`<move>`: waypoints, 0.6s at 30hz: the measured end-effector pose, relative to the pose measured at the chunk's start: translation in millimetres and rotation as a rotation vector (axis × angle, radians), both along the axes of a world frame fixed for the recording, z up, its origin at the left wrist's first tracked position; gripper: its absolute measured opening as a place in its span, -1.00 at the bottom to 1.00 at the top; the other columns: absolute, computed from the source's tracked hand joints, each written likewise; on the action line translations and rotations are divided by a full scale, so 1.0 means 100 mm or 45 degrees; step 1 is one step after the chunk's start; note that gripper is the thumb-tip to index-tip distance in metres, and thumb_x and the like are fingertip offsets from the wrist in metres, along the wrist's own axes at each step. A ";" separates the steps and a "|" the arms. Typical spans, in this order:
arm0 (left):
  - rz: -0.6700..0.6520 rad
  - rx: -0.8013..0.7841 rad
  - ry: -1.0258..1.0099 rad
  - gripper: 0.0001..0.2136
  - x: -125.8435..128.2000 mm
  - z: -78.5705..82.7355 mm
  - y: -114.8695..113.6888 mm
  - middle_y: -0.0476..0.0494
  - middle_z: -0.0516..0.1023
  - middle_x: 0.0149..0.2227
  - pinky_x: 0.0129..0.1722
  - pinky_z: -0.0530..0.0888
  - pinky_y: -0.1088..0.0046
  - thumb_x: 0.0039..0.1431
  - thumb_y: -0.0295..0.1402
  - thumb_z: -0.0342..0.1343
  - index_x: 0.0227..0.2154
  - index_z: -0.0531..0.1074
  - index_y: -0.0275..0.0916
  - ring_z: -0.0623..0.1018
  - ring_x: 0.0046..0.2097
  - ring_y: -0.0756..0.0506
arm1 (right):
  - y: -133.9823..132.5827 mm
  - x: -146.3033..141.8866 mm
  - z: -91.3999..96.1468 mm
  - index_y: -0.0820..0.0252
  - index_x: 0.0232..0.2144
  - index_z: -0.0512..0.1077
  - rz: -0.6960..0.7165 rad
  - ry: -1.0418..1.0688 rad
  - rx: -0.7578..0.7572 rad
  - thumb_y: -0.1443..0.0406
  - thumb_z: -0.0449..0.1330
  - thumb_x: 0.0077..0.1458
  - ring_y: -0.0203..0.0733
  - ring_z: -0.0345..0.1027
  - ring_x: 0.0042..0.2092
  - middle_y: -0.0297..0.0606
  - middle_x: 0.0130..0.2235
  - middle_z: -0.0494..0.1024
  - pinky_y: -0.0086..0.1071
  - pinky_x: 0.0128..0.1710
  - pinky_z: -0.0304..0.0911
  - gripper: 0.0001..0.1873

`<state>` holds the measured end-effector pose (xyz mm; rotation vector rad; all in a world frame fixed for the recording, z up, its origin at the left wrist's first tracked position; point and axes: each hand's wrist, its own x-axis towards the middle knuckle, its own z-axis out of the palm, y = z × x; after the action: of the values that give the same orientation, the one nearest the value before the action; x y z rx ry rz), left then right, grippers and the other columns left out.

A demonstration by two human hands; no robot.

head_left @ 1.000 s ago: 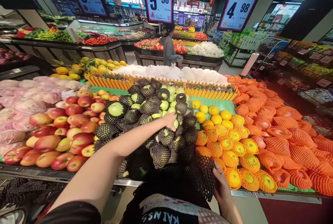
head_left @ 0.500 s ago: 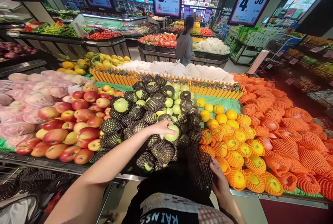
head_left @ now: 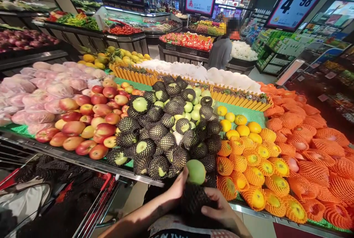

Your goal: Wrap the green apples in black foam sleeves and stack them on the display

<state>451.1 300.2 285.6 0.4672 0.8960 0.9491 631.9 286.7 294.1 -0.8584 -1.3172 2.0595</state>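
In front of my body, my left hand (head_left: 179, 185) grips a bare green apple (head_left: 195, 171) from its left side. My right hand (head_left: 218, 205) is closed around a black foam net (head_left: 193, 198), just below the apple. The apple's lower part is at the top of the net; how far inside it sits is hidden. Beyond both hands lies a heap of green apples in black nets (head_left: 157, 131), some with green skin showing at the openings. Several bare green apples (head_left: 193, 107) lie at the back of that heap.
Red apples (head_left: 103, 114) and wrapped pink fruit (head_left: 49, 90) lie to the left. Oranges in orange nets (head_left: 254, 177) and other netted fruit (head_left: 318, 149) are on the right. A shopping cart (head_left: 96, 201) with black nets stands lower left. A person (head_left: 221, 51) is farther back.
My left hand has brought the green apple from the heap back toward my body, to the black net. My right hand and the net have moved left and down. The view has shifted.
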 end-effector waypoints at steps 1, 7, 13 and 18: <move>-0.045 -0.013 0.055 -0.09 -0.01 -0.04 -0.06 -0.27 0.64 -0.20 -0.17 0.49 0.27 -0.22 0.46 0.06 -0.06 0.50 -0.28 0.58 -0.15 -0.24 | -0.01 -0.03 -0.05 0.16 -0.43 0.54 -0.005 -0.082 0.069 0.02 0.41 -0.04 -0.24 0.28 -0.41 -0.37 -0.48 0.46 -0.37 -0.35 0.18 -0.66; -0.038 -0.126 0.090 -0.08 -0.08 -0.18 -0.23 -0.24 0.61 -0.11 0.01 0.39 0.20 -0.26 0.41 0.18 0.06 0.45 -0.22 0.52 0.00 -0.30 | 0.10 -0.08 -0.24 0.14 -0.57 0.46 -0.332 -0.447 0.477 0.06 0.43 -0.08 -0.25 0.17 -0.50 -0.40 -0.58 0.36 -0.37 -0.49 0.06 -0.66; -0.089 0.048 -0.245 -0.27 -0.04 -0.07 -0.39 -0.19 0.56 -0.05 0.07 0.33 0.18 -0.13 0.21 0.29 0.09 0.45 -0.06 0.46 0.08 -0.32 | 0.22 -0.10 -0.05 0.11 -0.53 0.43 -0.501 -0.455 0.651 0.14 0.46 -0.14 -0.20 0.26 -0.43 -0.37 -0.49 0.39 -0.37 -0.42 0.16 -0.70; -0.232 0.151 -0.188 -0.24 -0.12 -0.18 -0.42 -0.09 0.51 -0.11 0.06 0.28 0.24 -0.42 -0.28 0.54 0.01 0.47 -0.11 0.43 0.06 -0.27 | 0.08 -0.13 -0.09 0.12 -0.61 0.33 -0.538 -0.382 0.406 0.06 0.43 -0.12 -0.25 0.16 -0.48 -0.42 -0.55 0.30 -0.38 -0.45 0.10 -0.59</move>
<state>439.0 257.8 267.9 0.5629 0.6546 0.8605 619.4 295.0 285.1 -1.2072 -1.4206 1.3919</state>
